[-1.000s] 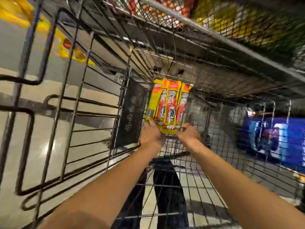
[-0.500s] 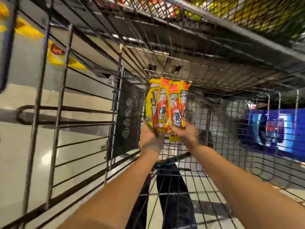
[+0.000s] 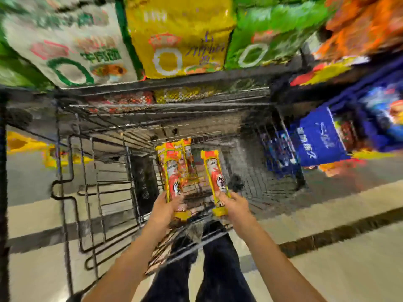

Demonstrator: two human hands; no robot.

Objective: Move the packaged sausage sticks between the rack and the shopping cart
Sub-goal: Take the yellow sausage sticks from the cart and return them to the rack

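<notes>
I look down into the wire shopping cart [image 3: 72,184] from above. My left hand [image 3: 166,207] grips a bundle of yellow and red packaged sausage sticks [image 3: 174,168] by the lower end, held upright over the cart basket. My right hand [image 3: 232,203] pinches a single sausage stick pack [image 3: 214,177] of the same kind, a little apart to the right of the bundle. The picture is blurred, so how many packs the left bundle has is unclear.
A rack shelf [image 3: 174,81] runs across the top, carrying big green-white [image 3: 65,40], yellow [image 3: 178,35] and green [image 3: 270,31] bags. Blue packages [image 3: 320,138] and orange ones hang at the right. My dark trouser legs show through the cart below. Pale floor lies on both sides.
The packs were held together between both hands; now one pack has come away to the right in my right hand. The view has tilted up, bringing the rack shelf and bags into sight.
</notes>
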